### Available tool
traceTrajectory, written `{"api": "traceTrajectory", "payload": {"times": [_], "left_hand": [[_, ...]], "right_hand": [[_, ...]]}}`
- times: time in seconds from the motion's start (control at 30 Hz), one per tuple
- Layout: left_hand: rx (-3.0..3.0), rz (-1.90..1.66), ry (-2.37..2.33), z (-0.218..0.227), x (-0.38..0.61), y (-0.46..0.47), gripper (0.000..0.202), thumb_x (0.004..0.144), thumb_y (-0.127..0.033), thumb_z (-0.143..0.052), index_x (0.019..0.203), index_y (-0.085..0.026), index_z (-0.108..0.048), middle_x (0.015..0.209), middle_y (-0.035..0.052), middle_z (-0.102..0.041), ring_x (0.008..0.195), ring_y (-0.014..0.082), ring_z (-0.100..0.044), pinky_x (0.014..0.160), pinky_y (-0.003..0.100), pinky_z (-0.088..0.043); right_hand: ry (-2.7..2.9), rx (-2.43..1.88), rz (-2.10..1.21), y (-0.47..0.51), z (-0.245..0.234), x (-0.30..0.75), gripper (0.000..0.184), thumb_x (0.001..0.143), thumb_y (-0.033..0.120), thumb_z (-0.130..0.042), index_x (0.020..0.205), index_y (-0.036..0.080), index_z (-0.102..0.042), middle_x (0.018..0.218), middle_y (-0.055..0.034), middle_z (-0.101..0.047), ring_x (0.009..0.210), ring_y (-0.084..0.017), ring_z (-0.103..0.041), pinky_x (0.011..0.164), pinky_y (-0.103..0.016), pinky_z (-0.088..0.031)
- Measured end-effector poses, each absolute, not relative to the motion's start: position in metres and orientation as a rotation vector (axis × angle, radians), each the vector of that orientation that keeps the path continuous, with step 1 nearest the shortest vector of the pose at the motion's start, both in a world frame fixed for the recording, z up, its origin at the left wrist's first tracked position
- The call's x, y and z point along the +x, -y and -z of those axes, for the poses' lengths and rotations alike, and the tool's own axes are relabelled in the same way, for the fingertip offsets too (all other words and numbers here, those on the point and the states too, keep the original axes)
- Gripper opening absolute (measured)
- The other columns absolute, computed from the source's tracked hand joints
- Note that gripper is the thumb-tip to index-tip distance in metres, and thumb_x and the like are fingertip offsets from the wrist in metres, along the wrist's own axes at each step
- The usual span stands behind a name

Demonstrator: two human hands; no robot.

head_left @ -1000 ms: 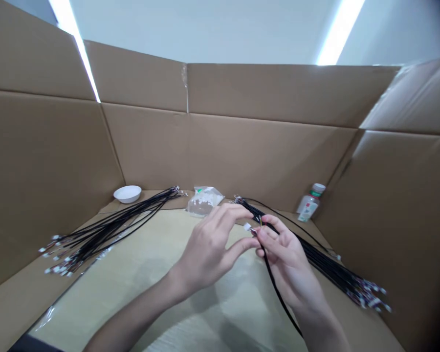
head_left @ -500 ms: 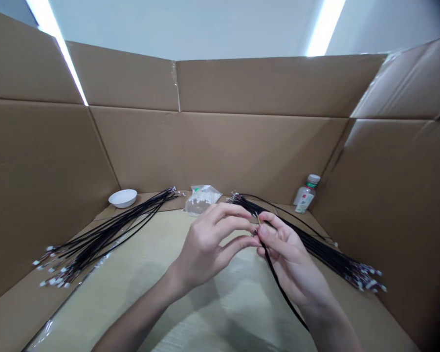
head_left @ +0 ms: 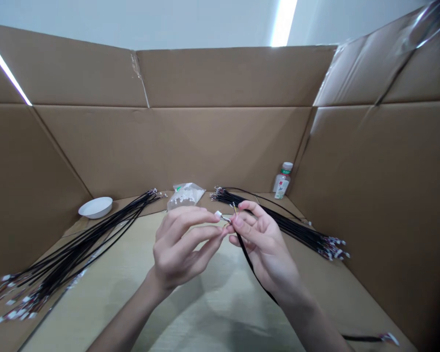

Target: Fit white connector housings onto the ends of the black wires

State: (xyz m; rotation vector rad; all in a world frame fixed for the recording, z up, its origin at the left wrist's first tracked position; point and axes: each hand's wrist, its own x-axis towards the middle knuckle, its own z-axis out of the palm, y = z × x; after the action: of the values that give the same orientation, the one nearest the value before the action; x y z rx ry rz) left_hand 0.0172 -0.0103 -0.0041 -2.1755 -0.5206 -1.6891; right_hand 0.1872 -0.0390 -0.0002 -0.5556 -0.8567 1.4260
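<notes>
A black cable (head_left: 250, 264) is pinched near its upper end between the thumb and fingers of my right hand (head_left: 266, 239). Thin wires (head_left: 235, 209), one of them yellowish, stick up from that end, and others lead left to a small white connector (head_left: 218, 214). My left hand (head_left: 187, 244) is beside it, its thumb and fingertips closed at the thin wires just below the connector. Exactly which wire they grip is too small to tell. The cable runs down behind my right wrist, and a cable end with a white connector (head_left: 388, 338) shows at the lower right.
Bundles of black cables lie on the left (head_left: 91, 249) and right (head_left: 297, 222). At the back are a white bowl (head_left: 96, 208), a clear plastic bag (head_left: 186, 195) holding small white pieces, and a bottle (head_left: 282, 182). Cardboard walls (head_left: 223, 146) surround the table.
The view has turned to the right. My left fingers have come together at the wires, and the white connector is now visible. My right hand still holds the cable.
</notes>
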Motion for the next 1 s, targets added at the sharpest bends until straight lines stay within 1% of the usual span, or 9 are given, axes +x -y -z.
{"api": "traceTrajectory", "payload": {"times": [0.07, 0.13, 0.2, 0.33, 0.4, 0.57, 0.63, 0.83, 1.0], "left_hand": [[-2.251, 1.747, 0.514, 0.004, 0.016, 0.012, 0.024, 0.083, -0.010, -0.079, 0.099, -0.024, -0.067, 0.102, 0.0015, -0.073, 0.096, 0.0202, -0.067, 0.091, 0.040, -0.056], [-2.348, 1.864, 0.525, 0.003, 0.013, 0.016, 0.018, 0.090, -0.019, -0.072, 0.106, -0.023, -0.067, 0.108, 0.0044, -0.071, 0.102, 0.0231, -0.065, 0.095, 0.044, -0.053], [-2.425, 1.940, 0.621, 0.000, 0.010, 0.020, 0.017, 0.096, -0.024, -0.065, 0.112, -0.024, -0.067, 0.114, 0.0058, -0.070, 0.108, 0.0248, -0.064, 0.097, 0.047, -0.050], [-2.594, 1.832, 0.947, -0.010, 0.003, 0.026, 0.013, 0.099, -0.022, -0.063, 0.109, -0.027, -0.070, 0.124, 0.0039, -0.067, 0.120, 0.0230, -0.061, 0.107, 0.046, -0.045], [-2.695, 1.809, 1.014, -0.014, 0.001, 0.027, 0.012, 0.100, -0.024, -0.064, 0.108, -0.027, -0.072, 0.127, 0.0033, -0.067, 0.124, 0.0226, -0.060, 0.109, 0.045, -0.044], [-2.754, 1.826, 1.020, -0.017, 0.000, 0.024, 0.005, 0.098, -0.024, -0.068, 0.097, -0.026, -0.073, 0.121, 0.0023, -0.070, 0.119, 0.0214, -0.063, 0.108, 0.044, -0.047], [-2.745, 1.826, 1.010, -0.016, 0.000, 0.023, 0.006, 0.098, -0.022, -0.069, 0.095, -0.026, -0.073, 0.121, 0.0024, -0.071, 0.118, 0.0213, -0.063, 0.107, 0.044, -0.047], [-2.720, 1.801, 1.054, -0.016, -0.004, 0.023, 0.006, 0.097, -0.025, -0.071, 0.100, -0.028, -0.074, 0.120, 0.0014, -0.071, 0.117, 0.0205, -0.063, 0.106, 0.042, -0.047], [-2.750, 1.745, 1.003, -0.018, -0.006, 0.023, 0.014, 0.098, -0.024, -0.070, 0.110, -0.030, -0.074, 0.122, 0.0001, -0.070, 0.118, 0.0178, -0.062, 0.108, 0.038, -0.046]], "right_hand": [[0.900, -0.568, -1.398, 0.039, 0.001, 0.187, 0.045, 0.076, 0.024, -0.093, 0.105, 0.023, -0.059, 0.073, 0.0059, -0.074, 0.064, -0.009, -0.070, 0.061, -0.017, -0.060], [0.961, -0.595, -1.365, 0.039, 0.001, 0.187, 0.048, 0.075, 0.023, -0.093, 0.106, 0.023, -0.058, 0.071, 0.0062, -0.074, 0.060, -0.009, -0.068, 0.058, -0.018, -0.059], [1.026, -0.620, -1.340, 0.040, 0.002, 0.188, 0.049, 0.075, 0.023, -0.093, 0.108, 0.024, -0.057, 0.071, 0.0049, -0.076, 0.062, -0.011, -0.070, 0.057, -0.018, -0.058], [1.097, -0.625, -1.345, 0.042, 0.004, 0.188, 0.049, 0.075, 0.020, -0.092, 0.109, 0.024, -0.057, 0.072, 0.0034, -0.077, 0.068, -0.013, -0.073, 0.057, -0.019, -0.058], [1.110, -0.625, -1.372, 0.043, 0.005, 0.187, 0.050, 0.073, 0.020, -0.093, 0.108, 0.024, -0.057, 0.072, 0.0039, -0.076, 0.069, -0.014, -0.073, 0.056, -0.019, -0.058], [1.128, -0.631, -1.415, 0.042, 0.006, 0.186, 0.051, 0.072, 0.020, -0.094, 0.107, 0.024, -0.057, 0.073, 0.0035, -0.077, 0.071, -0.015, -0.075, 0.056, -0.019, -0.059], [1.125, -0.639, -1.413, 0.041, 0.005, 0.187, 0.050, 0.072, 0.022, -0.094, 0.107, 0.024, -0.057, 0.073, 0.0032, -0.077, 0.071, -0.015, -0.075, 0.056, -0.020, -0.059], [1.114, -0.665, -1.399, 0.037, 0.006, 0.186, 0.051, 0.071, 0.024, -0.095, 0.105, 0.023, -0.058, 0.072, 0.0028, -0.077, 0.069, -0.015, -0.074, 0.055, -0.020, -0.058], [1.116, -0.670, -1.433, 0.037, 0.005, 0.186, 0.052, 0.070, 0.024, -0.096, 0.105, 0.023, -0.057, 0.072, 0.0026, -0.077, 0.069, -0.015, -0.074, 0.055, -0.019, -0.057]]}}
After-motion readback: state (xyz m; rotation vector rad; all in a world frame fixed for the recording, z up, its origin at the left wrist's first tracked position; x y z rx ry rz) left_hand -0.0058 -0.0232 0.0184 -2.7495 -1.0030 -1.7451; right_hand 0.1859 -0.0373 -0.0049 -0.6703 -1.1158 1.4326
